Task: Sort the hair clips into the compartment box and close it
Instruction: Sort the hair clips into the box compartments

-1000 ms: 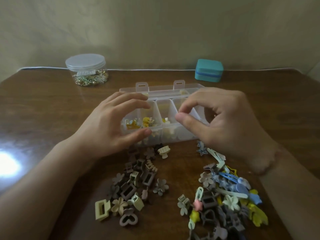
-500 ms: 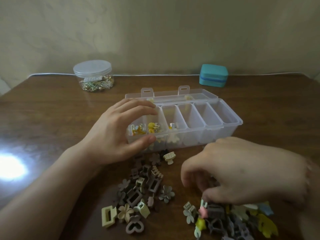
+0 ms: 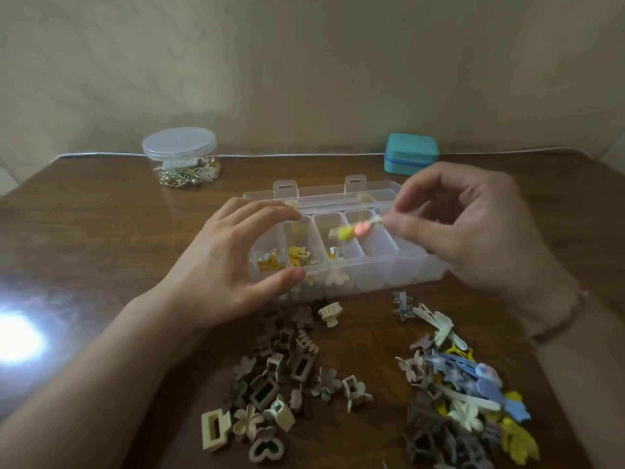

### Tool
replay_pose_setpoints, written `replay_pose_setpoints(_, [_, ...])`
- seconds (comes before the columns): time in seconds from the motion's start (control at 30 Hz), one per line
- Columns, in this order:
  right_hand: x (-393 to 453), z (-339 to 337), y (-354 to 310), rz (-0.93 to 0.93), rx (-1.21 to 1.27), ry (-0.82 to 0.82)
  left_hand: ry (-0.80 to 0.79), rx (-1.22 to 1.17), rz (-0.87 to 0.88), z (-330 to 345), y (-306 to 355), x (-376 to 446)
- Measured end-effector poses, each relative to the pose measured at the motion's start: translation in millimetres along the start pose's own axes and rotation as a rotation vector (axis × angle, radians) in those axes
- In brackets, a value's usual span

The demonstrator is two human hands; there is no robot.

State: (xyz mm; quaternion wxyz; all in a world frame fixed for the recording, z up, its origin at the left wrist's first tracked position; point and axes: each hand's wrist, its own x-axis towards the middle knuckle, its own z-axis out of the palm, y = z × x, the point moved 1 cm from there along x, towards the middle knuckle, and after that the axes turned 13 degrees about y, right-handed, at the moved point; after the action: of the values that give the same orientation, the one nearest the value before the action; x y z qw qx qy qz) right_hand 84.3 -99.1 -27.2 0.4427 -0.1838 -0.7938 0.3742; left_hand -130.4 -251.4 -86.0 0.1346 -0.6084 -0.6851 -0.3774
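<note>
Pinching a slim clip [image 3: 355,229] with yellow and pink charms between thumb and fingertips, your right hand [image 3: 473,225] holds it above the middle compartments of the clear compartment box [image 3: 378,265]. Your left hand [image 3: 230,265] grips the box's left end, fingers curled over the far wall and thumb pressed on the near wall. The box sits open on the tabletop [image 3: 84,248], its lid [image 3: 321,192] lying back behind it. The three leftmost compartments hold a few yellow and orange clips; those to the right look bare, though your right hand hides the far end. Two loose piles lie in front of the box: a brown and beige pile [image 3: 270,384] near your left wrist and a mixed blue, yellow and grey pile [image 3: 463,394] under your right forearm. A lidded clear jar [image 3: 181,157] and a teal case [image 3: 411,154] stand at the back edge.
</note>
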Motion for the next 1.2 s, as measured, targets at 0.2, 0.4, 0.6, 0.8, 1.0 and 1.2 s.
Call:
replay_pose_setpoints(0.2, [-12.2, 21.0, 8.1, -0.236, -0.362, -0.119, -0.003, 0.004, 0.0, -0.3, 0.5, 0.0])
replay_pose_setpoints(0.4, [6.0, -23.0, -2.4, -0.03, -0.423, -0.317, -0.007, 0.003, -0.001, 0.2, -1.0, -0.1])
replay_pose_setpoints(0.6, [-6.4, -16.7, -4.0, 0.066, -1.021, -0.687, -0.011, 0.004, -0.002, 1.1, -2.4, 0.0])
replay_pose_setpoints(0.8, [-14.5, 2.6, 2.3, -0.07, -1.064, -0.75, -0.009, -0.006, -0.012, 0.8, -1.8, 0.2])
replay_pose_setpoints(1.0, [-5.6, -9.6, -11.1, -0.037, -0.639, -0.648, 0.005, -0.029, -0.014, 0.9, -1.2, 0.2])
replay_pose_setpoints(1.2, [5.3, 8.8, 0.1, -0.008, -0.157, -0.128, 0.01, -0.029, -0.015, 0.7, -0.7, 0.4])
